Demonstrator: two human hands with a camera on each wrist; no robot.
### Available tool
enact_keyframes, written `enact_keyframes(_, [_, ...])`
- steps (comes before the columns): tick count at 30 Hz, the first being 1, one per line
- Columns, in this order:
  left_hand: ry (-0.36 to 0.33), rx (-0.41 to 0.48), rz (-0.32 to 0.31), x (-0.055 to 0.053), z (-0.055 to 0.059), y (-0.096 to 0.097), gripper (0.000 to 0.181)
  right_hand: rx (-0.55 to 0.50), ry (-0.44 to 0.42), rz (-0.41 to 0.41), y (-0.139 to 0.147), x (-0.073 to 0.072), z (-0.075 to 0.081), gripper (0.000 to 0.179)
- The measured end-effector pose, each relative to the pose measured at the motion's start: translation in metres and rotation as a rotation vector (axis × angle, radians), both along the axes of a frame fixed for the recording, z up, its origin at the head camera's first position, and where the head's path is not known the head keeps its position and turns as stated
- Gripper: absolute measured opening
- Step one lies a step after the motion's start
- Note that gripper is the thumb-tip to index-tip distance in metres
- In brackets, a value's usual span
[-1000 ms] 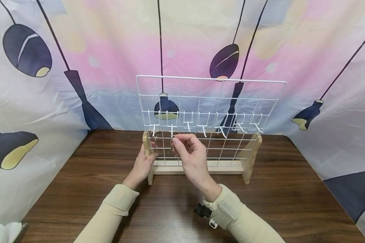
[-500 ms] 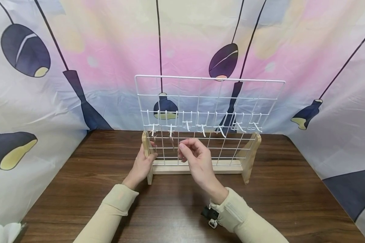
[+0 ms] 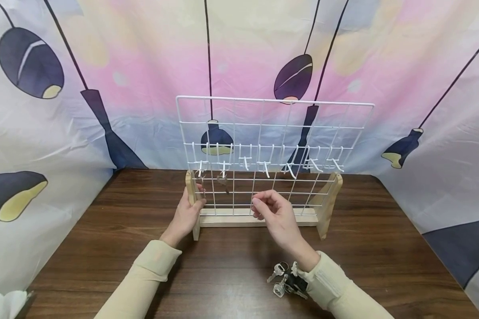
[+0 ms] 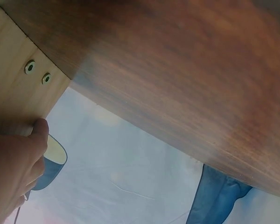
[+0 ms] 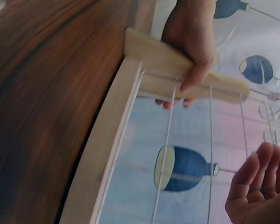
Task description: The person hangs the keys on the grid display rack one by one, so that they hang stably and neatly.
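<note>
a brown wood-grain tabletop [image 3: 207, 279] before a creased pastel cloth backdrop [image 3: 143, 79] with dark hanging shapes [image 3: 29, 64]

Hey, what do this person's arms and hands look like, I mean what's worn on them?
The left sleeve and right sleeve are long and pale cream, each with a wide cuff; faint lines mark the right cuff. The left hand and right hand wear no gloves.

this looks like a makeshift filming corner: wrinkled printed fabric [image 3: 147, 66] hangs behind and on both sides of a wood-grain table [image 3: 383, 248]; home or studio, unclear.
</note>
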State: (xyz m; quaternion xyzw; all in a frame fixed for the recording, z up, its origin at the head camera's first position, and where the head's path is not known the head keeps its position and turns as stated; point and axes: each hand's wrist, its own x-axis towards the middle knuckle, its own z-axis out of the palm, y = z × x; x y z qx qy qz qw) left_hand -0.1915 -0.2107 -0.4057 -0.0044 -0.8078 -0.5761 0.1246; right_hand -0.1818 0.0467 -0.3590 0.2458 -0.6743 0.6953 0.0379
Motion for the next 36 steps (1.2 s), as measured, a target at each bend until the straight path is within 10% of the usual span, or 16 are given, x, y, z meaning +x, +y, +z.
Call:
enact_keyframes(13, [0.011, -0.015, 0.011, 0.001, 0.0, 0.0, 0.039, 0.774, 0.121, 0.258, 0.045, -0.001, -0.022, 0.024])
enact_keyframes(36, [0.03, -0.034, 0.017, 0.0, -0.004, -0.001, 0.04, 1.094, 0.226, 0.316, 0.072, 0.004, -0.041, 0.021])
